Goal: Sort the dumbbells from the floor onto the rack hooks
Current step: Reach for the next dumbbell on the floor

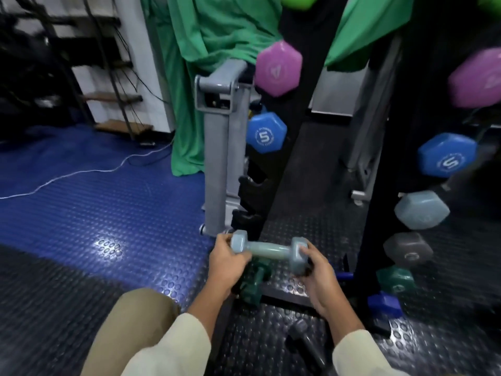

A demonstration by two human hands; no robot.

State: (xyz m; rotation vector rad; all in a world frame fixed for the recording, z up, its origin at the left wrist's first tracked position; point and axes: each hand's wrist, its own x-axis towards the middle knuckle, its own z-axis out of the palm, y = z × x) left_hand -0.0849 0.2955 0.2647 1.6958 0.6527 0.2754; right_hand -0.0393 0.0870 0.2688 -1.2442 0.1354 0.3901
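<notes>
- The left hand (pixel 227 260) curls round the left head of the pale grey-blue dumbbell (pixel 271 252), fingers wrapped over the head's near face and thumb on its top.
- That dumbbell lies with its long axis running left to right across the view, roughly level, held just above the studded floor (pixel 108 226) between the two hands; neither hand is nearer, since each has one end.
- Just under it, a dark green dumbbell (pixel 253 283) lies on the floor, partly hidden by the left hand and the held bar.
- The right hand (pixel 318 272) cups the right head from below and the near side, fingers bent round it.
- The empty black rack hooks (pixel 250 202) stand far of the hands and a little left, so the coming move looks like a lift up and away, keeping the bar level so both ends meet a hook pair.
- Near the right sleeve a dark grey dumbbell (pixel 306 346) lies on the floor.
- On the right post hang a blue (pixel 447 154), a pale (pixel 421 210), a grey (pixel 408 251) and a green (pixel 397 280) head.
</notes>
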